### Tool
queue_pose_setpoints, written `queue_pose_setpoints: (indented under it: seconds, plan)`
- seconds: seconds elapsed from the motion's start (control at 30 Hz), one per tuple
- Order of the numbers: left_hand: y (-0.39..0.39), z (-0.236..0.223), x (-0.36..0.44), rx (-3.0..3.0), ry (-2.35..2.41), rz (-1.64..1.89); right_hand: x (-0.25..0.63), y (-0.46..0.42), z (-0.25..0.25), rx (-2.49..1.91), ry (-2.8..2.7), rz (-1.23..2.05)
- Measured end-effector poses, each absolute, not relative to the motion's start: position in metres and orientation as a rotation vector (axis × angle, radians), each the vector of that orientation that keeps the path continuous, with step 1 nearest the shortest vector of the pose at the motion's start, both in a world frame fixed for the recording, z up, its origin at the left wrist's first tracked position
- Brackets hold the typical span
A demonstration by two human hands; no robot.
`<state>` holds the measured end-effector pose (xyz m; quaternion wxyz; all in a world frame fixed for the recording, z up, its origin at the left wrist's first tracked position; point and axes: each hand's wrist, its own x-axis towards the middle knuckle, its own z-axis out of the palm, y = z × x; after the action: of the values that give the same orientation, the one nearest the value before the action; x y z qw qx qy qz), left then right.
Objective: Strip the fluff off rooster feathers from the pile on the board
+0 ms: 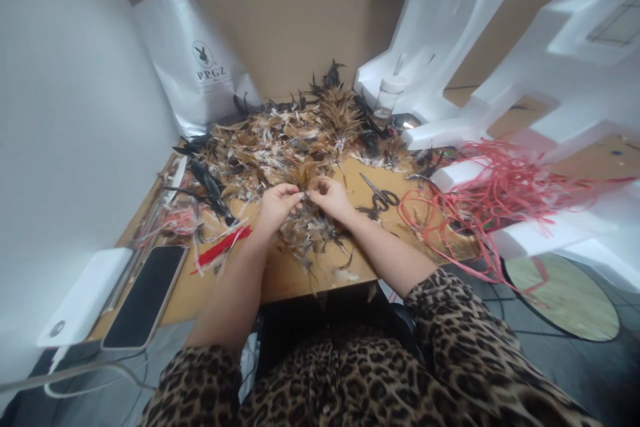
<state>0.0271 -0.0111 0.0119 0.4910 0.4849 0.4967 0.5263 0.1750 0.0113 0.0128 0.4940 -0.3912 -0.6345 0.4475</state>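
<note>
Feather bunch [303, 174] is just over the table [280, 275], left hand [280, 204] and right hand [330, 198] both pinching tight around its base. One fanned bundle [342, 112] looks gathered already; tons of loose feathers [270, 140] left.

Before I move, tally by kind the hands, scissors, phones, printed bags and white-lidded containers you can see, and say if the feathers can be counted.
Hands, left hand and right hand: 2
Scissors: 1
Phone: 1
Printed bag: 1
White-lidded container: 1
Total: 6
Feathers: left out, too many and too overlapped to count.
</note>
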Motion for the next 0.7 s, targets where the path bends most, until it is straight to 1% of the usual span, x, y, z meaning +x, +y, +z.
queue_pose_setpoints:
  seconds: [0.1, 0.3, 0.4, 0.53, 0.7]
  plan:
    - [-0.011, 0.012, 0.027, 1.163, 1.152, 1.277, 0.177, 0.012, 0.014, -0.906, -1.512, 1.180]
    - [-0.015, 0.014, 0.030, 1.026, 0.985, 1.234, 0.182, 0.017, 0.007, -0.687, -1.179, 1.747]
    - [-0.016, 0.014, 0.031, 0.953, 0.943, 1.213, 0.182, 0.021, 0.000, -0.619, -1.051, 1.905]
    - [-0.012, 0.009, 0.031, 0.970, 0.984, 1.270, 0.180, 0.021, -0.002, -0.642, -1.029, 1.878]
    - [-0.006, 0.001, 0.027, 1.054, 1.074, 1.353, 0.178, 0.014, 0.010, -0.772, -1.231, 1.603]
